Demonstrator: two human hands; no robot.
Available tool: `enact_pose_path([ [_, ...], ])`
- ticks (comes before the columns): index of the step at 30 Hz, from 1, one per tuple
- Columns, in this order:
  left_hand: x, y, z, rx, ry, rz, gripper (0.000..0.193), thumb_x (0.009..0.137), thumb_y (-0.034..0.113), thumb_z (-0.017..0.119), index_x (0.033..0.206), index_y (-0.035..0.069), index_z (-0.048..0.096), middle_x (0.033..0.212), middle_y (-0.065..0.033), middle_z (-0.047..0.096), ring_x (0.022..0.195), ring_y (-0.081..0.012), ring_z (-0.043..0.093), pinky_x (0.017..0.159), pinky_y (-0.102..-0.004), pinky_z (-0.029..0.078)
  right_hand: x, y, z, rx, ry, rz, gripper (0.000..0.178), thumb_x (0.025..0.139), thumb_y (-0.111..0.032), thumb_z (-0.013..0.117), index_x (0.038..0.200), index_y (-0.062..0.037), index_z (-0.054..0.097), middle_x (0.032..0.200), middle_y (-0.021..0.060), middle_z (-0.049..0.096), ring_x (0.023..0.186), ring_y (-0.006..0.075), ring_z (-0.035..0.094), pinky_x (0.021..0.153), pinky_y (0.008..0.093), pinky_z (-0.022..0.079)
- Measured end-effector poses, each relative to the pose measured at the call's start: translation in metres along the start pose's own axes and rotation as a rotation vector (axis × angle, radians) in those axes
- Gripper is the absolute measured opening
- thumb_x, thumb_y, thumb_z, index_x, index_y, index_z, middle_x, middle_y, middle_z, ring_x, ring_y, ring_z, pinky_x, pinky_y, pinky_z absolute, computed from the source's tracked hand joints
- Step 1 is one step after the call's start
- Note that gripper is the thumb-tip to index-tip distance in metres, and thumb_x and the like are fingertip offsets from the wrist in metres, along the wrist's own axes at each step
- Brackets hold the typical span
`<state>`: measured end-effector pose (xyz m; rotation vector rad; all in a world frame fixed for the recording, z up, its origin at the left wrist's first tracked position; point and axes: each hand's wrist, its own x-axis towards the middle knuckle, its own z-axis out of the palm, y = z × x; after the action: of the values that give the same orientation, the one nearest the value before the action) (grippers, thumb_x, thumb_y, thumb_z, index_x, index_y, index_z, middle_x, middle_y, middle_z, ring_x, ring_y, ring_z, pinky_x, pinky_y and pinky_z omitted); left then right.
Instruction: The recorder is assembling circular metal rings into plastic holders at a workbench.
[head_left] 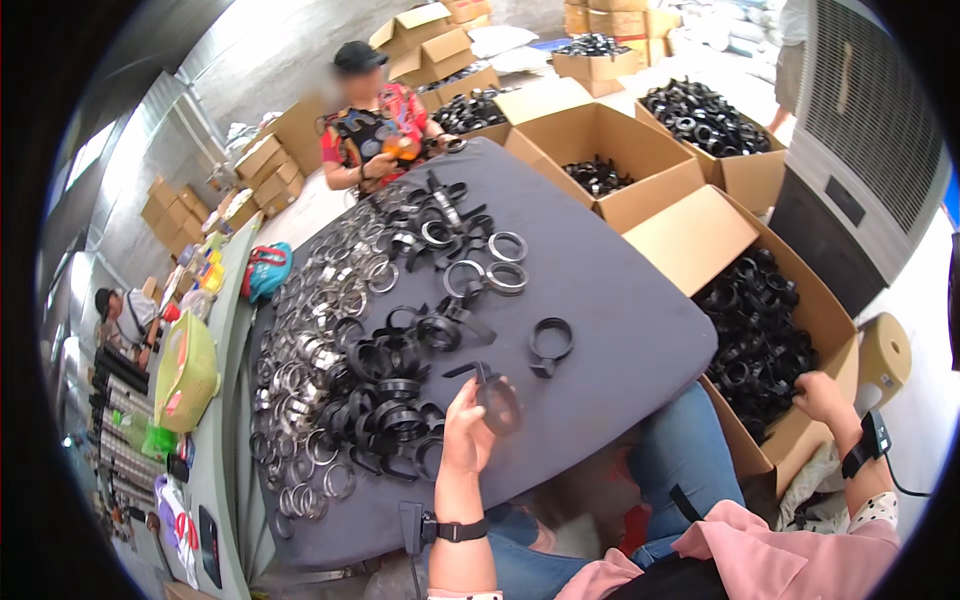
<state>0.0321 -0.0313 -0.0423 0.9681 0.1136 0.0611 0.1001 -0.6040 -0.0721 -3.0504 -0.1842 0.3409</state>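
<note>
Left hand point(468, 432) closed around a black clamp ring point(497, 398) above the dark table point(620, 330). Right hand point(822, 395) reaches into a cardboard box point(690, 240) of black rings point(755, 330); grip indeterminate.

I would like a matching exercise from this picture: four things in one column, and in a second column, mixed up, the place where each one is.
Things
1. left hand
2. right hand
3. silver metal rings
4. lone black clamp ring

Places
A. piled along the left part of the dark table
B. reaching into the open cardboard box at the right
C. lying by itself near the middle of the table
D. raised over the near edge of the table, holding a black clamp

Pairs: 1-D, 2-B, 3-A, 4-C
</note>
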Motion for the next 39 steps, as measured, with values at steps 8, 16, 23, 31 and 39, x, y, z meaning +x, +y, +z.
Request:
enact_pose_path([
  [8, -0.014, 0.013, 0.006, -0.531, -0.165, 0.065, 0.084, 0.064, 0.027, 0.056, 0.14, -0.001, 0.035, 0.129, -0.0141, 0.051, 0.125, -0.0319, 0.045, 0.106, -0.0556, 0.034, 0.075, -0.191, -0.061, 0.227, 0.414, -0.715, 0.01, 0.073, -0.008, 0.066, 0.082, -0.0028, 0.065, 0.074, 0.0121, 0.059, 0.071, 0.0318, 0.061, 0.064, 0.0394, 0.051],
  [16, -0.028, 0.019, -0.008, -0.684, 0.125, 0.065, 0.055, 0.078, 0.023, 0.052, 0.131, 0.007, 0.049, 0.117, -0.0103, 0.056, 0.116, -0.0272, 0.051, 0.098, -0.0547, 0.041, 0.141, -0.393, -0.097, 0.299, 0.464, -1.158, 0.008, 0.077, -0.012, 0.065, 0.083, -0.0061, 0.063, 0.075, 0.0092, 0.057, 0.074, 0.03, 0.06, 0.065, 0.0403, 0.05],
  [23, -0.027, 0.017, 0.001, -0.386, 0.225, 0.306, 0.051, 0.078, 0.016, 0.052, 0.127, 0.004, 0.045, 0.115, -0.0119, 0.055, 0.115, -0.0267, 0.052, 0.097, -0.0479, 0.043, 0.231, -0.597, -0.094, 0.403, 0.217, -1.129, 0.023, 0.076, -0.011, 0.059, 0.095, -0.0028, 0.068, 0.089, 0.0164, 0.065, 0.093, 0.033, 0.063, 0.079, 0.0403, 0.05],
  [31, -0.02, 0.009, 0.005, -0.163, 0.233, 0.407, 0.056, 0.083, 0.008, 0.052, 0.135, -0.001, 0.035, 0.128, -0.0128, 0.05, 0.119, -0.0187, 0.047, 0.103, -0.0303, 0.034, 0.342, -0.697, -0.021, -0.029, 0.239, -1.045, 0.036, 0.073, -0.008, 0.059, 0.108, -0.0031, 0.065, 0.111, 0.0157, 0.063, 0.109, 0.0333, 0.055, 0.095, 0.0392, 0.046],
  [39, -0.014, 0.01, -0.007, -0.407, 0.297, 0.417, 0.05, 0.083, -0.001, 0.048, 0.132, 0.0, 0.036, 0.125, -0.0116, 0.048, 0.121, -0.0205, 0.047, 0.103, -0.0313, 0.038, 0.327, -0.685, -0.031, -0.047, 0.206, -1.25, 0.024, 0.078, -0.018, 0.068, 0.093, 0.0005, 0.065, 0.097, 0.0156, 0.065, 0.102, 0.0271, 0.058, 0.085, 0.0396, 0.05],
])
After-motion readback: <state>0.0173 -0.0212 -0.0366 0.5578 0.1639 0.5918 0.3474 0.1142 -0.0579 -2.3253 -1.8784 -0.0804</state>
